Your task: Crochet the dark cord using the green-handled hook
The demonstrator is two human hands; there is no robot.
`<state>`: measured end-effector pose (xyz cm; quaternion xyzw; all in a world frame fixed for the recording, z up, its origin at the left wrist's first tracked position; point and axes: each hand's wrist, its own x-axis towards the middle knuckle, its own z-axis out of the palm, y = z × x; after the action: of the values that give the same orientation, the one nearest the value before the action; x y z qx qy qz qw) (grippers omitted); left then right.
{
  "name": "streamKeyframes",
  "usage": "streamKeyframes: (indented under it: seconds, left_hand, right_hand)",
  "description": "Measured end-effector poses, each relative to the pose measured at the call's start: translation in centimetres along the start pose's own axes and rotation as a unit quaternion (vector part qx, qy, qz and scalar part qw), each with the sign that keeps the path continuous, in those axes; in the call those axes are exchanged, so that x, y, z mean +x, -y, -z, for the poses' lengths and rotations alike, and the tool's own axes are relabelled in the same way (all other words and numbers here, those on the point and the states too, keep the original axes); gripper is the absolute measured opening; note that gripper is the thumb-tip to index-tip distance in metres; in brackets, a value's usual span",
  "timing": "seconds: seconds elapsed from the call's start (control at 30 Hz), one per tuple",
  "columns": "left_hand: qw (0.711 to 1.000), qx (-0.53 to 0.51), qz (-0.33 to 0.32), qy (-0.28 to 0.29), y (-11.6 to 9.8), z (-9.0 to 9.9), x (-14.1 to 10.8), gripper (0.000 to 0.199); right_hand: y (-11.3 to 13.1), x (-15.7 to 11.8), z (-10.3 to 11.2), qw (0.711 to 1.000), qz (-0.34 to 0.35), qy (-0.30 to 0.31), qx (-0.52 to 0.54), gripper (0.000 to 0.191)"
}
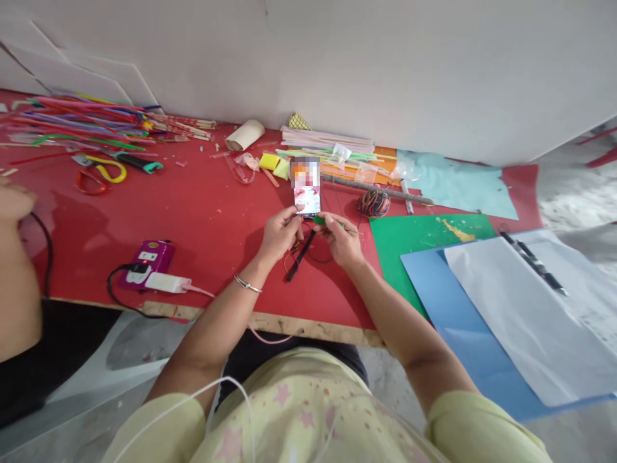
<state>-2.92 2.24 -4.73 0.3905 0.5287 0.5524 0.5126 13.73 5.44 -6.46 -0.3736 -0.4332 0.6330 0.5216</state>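
Observation:
My left hand [282, 233] is closed in a pinch at the lower end of a lit phone [306, 200]; whatever its fingertips hold is too small to make out. My right hand [343, 239] grips a small green piece [320, 220] between thumb and fingers, close to the left fingertips. A thin dark strand loops below the hands. Between them, a slim black stick-like object [299, 258] slants down toward the table's front; its upper end is near the fingers. A ball of multicoloured yarn [373, 203] sits to the right, beyond my right hand.
On the red table [231, 212], a purple power strip [149, 260] with a plugged-in charger stands left. Behind are scissors [103, 175], pipe cleaners [87, 122] and a cardboard tube [245, 135]. Green card [424, 238] and a blue folder [434, 276] lie right. Another person's arm [19, 270] rests at far left.

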Motion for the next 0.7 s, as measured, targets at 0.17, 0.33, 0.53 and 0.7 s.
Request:
streamKeyframes:
  seconds: [0.17, 0.33, 0.53, 0.7]
  left_hand:
    - [0.984, 0.123, -0.114, -0.062, 0.0, 0.1, -0.4, 0.033]
    - [0.937, 0.268, -0.193, -0.115, 0.7, 0.2, -0.3, 0.036]
    - [0.956, 0.224, -0.159, -0.1, 1.2, -0.1, 0.0, 0.038]
    - [1.0, -0.003, -0.019, -0.005, 0.2, 0.0, 0.1, 0.043]
  right_hand:
    - [-0.3, -0.4, -0.5, 0.999, 0.02, -0.017, -0.017, 0.029]
    - [-0.6, -1.0, -1.7, 0.998, 0.019, -0.051, 0.007, 0.034]
    - [-1.4, -1.7, -2.9, 0.997, 0.047, -0.059, 0.023, 0.039]
    - [-1.5, -1.3, -2.2, 0.998, 0.036, -0.043, -0.006, 0.042]
